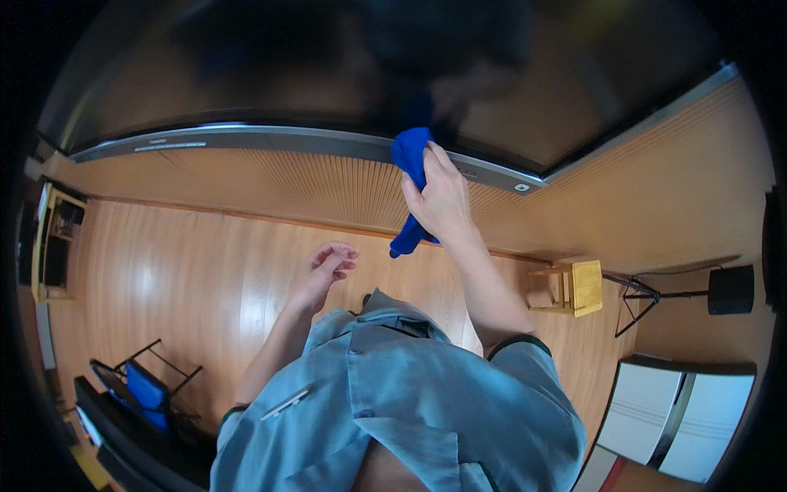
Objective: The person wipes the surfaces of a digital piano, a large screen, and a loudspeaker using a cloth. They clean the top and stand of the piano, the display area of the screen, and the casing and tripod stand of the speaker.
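Observation:
My right hand point(444, 195) grips a blue cloth point(411, 150) and presses it against the lower frame point(295, 142) of a large wall-mounted flat screen point(258, 80). One end of the cloth hangs below my palm, in front of the ribbed wall panel point(332, 184). The dark glass mirrors the cloth and part of my arm. Lower down and to the left, my left hand point(329, 270) hovers in front of my body with loosely curled fingers, touching nothing.
A wooden stool point(586, 288) and a black speaker on a tripod stand point(730, 289) stand by the wall at right. Behind them is a white two-door cabinet point(670, 418). A blue folding chair point(146, 387) is at lower left; a wooden shelf unit point(58, 243) stands far left.

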Tool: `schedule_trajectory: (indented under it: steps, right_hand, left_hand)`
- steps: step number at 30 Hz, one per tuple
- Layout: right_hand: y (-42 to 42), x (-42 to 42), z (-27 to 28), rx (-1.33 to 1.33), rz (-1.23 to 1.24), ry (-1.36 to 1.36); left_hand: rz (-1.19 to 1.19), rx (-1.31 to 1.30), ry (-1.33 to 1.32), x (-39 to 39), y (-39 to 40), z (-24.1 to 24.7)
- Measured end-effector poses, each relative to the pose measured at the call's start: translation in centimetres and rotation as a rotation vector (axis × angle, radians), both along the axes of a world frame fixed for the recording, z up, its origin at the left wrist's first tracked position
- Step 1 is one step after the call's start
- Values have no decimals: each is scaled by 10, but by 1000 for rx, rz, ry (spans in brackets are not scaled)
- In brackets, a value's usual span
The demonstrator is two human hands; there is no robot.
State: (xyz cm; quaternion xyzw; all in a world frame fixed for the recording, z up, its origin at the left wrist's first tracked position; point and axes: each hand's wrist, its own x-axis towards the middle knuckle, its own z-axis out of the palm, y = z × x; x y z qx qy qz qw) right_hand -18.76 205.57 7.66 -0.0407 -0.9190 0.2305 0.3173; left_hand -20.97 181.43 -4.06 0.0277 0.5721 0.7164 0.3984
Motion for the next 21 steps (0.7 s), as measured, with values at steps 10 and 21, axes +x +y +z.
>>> schedule_trajectory:
  steps: [10, 21]
  right_hand:
    - [21, 30, -22, -1899, 586, -91]
    - [65, 112, 2, -987, 33, 113]
  left_hand:
    - [24, 139, 78, -10, 10, 22]
    - [11, 87, 76, -6, 12, 10]
